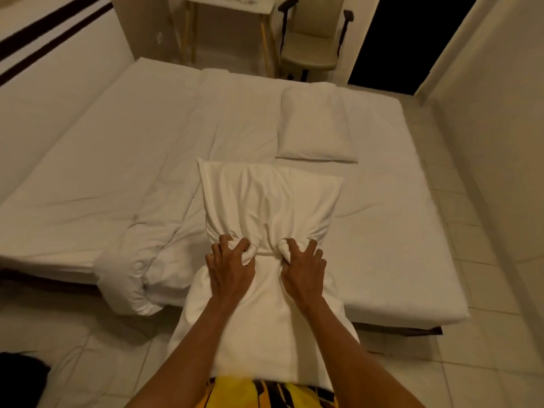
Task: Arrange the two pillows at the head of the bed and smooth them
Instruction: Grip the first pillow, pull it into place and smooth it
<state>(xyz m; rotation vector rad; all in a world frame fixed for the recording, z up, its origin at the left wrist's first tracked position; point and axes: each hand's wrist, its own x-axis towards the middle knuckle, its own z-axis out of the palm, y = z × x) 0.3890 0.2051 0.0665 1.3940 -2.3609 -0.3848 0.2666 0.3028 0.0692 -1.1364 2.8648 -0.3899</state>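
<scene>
The held pillow (265,198), the second pillow (313,125) and the bed (132,148) sheet are all showing plain white. The garment (270,391) at the bottom edge is showing yellow with black stripes. The chair (312,45) in the upper middle is looking beige with dark armrests.

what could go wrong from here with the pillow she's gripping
1. Both the left hand and right hand bunch the held pillow by its case, so deep creases may stay and need extra smoothing.
2. Its near end hangs past the bed edge toward the person; a slip could probably drop it on the floor.
3. Swinging it forward might knock the second pillow askew.
</scene>
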